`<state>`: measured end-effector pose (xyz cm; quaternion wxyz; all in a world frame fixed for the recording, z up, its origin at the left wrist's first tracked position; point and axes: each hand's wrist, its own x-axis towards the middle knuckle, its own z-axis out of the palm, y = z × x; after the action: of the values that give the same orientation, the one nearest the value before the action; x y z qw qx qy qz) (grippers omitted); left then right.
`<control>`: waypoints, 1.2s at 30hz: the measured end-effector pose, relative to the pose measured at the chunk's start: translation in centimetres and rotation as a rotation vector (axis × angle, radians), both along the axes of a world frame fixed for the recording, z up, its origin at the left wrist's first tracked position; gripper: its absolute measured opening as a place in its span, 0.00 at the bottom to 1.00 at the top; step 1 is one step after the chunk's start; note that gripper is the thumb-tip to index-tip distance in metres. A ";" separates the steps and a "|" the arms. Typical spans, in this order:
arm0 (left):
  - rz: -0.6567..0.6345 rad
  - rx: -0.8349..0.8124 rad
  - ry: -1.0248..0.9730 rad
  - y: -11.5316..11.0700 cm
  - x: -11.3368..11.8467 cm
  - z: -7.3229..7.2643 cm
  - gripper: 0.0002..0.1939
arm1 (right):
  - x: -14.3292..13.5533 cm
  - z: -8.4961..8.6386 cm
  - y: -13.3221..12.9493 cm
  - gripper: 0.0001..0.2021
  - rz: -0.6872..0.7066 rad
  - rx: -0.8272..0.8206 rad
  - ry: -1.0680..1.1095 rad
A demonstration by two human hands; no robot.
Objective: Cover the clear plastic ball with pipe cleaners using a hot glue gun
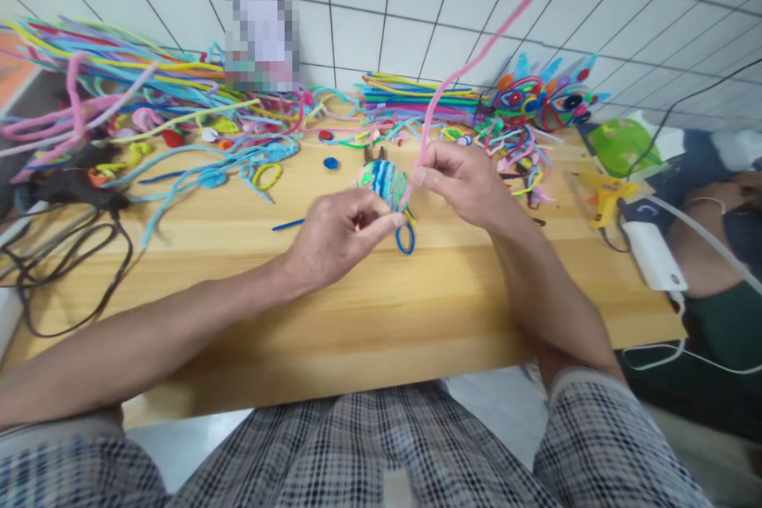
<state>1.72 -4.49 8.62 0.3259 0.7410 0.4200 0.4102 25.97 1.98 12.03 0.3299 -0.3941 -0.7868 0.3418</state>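
My left hand [342,234] is closed on a small rounded piece [386,181] wound in bands of green, blue and white pipe cleaner. To its right, my right hand [456,178] pinches a long pink pipe cleaner [456,75], whose long end rises to the upper right while its lower end meets the wound piece. A blue loop [406,239] lies on the table just below my left fingers. Behind the wound piece, dark tips [374,152] of a tool show; the rest of it is hidden.
Many loose pipe cleaners [148,55] lie at the back left, with a bundle [417,101] at centre. Colourful eyed figures [541,99] stand back right. A yellow glue gun [604,198] and white power strip [655,254] lie right, near another person's arm [706,234]. Black cables [77,254] coil left.
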 end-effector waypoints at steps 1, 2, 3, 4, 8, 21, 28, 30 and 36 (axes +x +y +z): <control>0.081 0.109 -0.012 0.4 -0.3 -0.4 0.16 | -0.1 -0.2 0.6 0.29 0.004 0.000 0.018; 0.128 0.214 -0.023 0.9 -0.5 -1.0 0.15 | -0.1 -0.5 1.1 0.29 0.013 -0.002 0.030; 0.163 0.295 -0.030 1.4 -0.7 -1.6 0.13 | -0.2 -0.8 1.6 0.29 0.021 -0.008 0.040; 0.183 0.327 -0.024 2.0 -0.8 -2.2 0.12 | -0.2 -1.0 1.9 0.29 0.026 -0.015 0.048; 0.138 0.296 0.013 3.9 -0.9 -4.3 0.21 | -0.4 -2.2 2.6 0.29 0.031 -0.042 0.064; 0.056 0.216 -0.069 4.5 -0.1 -6.8 0.19 | -1.4 -4.4 3.1 0.29 0.039 -0.132 0.118; 0.047 0.182 -0.094 4.6 0.2 -7.0 0.21 | -1.4 -4.4 3.1 0.28 0.036 -0.132 0.127; 0.046 0.162 -0.092 4.6 0.3 -7.0 0.21 | -1.4 -4.5 3.1 0.27 0.051 -0.123 0.128; 0.052 0.193 -0.109 4.8 0.4 -7.4 0.21 | -1.5 -4.5 3.1 0.25 0.041 -0.106 0.129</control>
<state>2.11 0.34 1.25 0.2649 0.7342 0.3793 0.4968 24.51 5.07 7.51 0.3513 -0.3719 -0.7527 0.4144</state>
